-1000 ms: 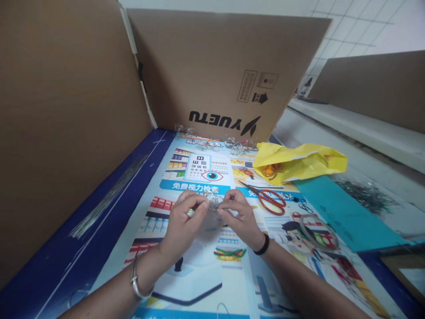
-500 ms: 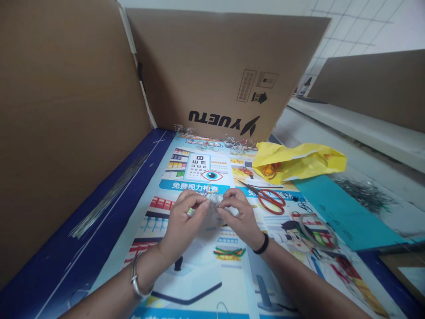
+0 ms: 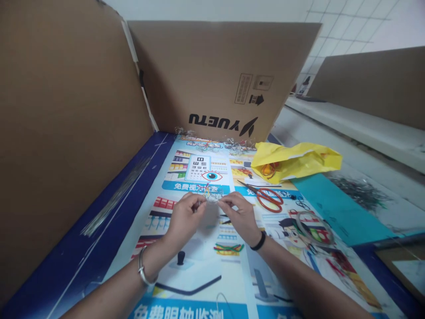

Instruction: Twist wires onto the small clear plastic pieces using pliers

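My left hand (image 3: 183, 217) and my right hand (image 3: 238, 213) meet over a printed poster (image 3: 206, 274) on the table. Both pinch a small bundle of thin silvery wire with a coloured band on it (image 3: 210, 195), held between their fingertips just above the poster. A silver bangle sits on my left wrist, a black band on my right. A few coloured rubber bands (image 3: 228, 248) lie on the poster just below my right hand.
Red-handled scissors (image 3: 268, 197) lie right of my hands. A yellow plastic bag (image 3: 295, 160) sits behind them. A roll of clear tape (image 3: 314, 223) rests at the right. Cardboard walls (image 3: 212, 75) enclose the left and back. Long thin wires (image 3: 114, 199) lie along the left.
Both hands lifted slightly and moved a little away from me, drawing the wire bundle out between the fingertips. The camera tilted a bit.
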Demonstrator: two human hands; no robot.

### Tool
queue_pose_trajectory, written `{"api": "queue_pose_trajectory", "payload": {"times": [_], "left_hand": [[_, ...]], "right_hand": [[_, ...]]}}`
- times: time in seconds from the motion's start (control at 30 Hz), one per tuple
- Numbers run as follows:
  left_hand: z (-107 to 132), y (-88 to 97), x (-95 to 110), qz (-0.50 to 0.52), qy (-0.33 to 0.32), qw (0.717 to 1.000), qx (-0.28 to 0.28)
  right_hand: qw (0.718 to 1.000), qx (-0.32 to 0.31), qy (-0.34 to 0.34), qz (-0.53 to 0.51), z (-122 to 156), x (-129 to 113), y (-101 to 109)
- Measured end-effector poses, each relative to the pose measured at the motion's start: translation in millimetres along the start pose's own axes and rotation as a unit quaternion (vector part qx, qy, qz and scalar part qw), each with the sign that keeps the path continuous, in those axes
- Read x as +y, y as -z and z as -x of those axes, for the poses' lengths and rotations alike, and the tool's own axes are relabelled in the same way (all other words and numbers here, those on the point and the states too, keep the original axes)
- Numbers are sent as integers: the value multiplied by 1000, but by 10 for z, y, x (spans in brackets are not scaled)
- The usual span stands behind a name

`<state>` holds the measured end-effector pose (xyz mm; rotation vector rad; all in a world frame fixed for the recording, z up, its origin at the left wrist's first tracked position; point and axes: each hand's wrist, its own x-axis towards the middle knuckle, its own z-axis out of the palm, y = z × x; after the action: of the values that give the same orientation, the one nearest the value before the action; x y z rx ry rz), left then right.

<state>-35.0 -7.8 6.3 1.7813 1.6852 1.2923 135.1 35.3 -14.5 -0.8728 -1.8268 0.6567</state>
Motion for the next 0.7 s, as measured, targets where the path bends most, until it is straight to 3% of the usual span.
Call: {"api": "queue_pose_trajectory", "payload": {"times": [0.47,0.7], "left_hand": [[99,-106,-26,47,-12,998,34],[168,-160,65,51,3,999,-2]], "right_hand": [[999,8,-20,-24,41,-80,-77],[999,-1,-27,-40,81,-122,-122]]}}
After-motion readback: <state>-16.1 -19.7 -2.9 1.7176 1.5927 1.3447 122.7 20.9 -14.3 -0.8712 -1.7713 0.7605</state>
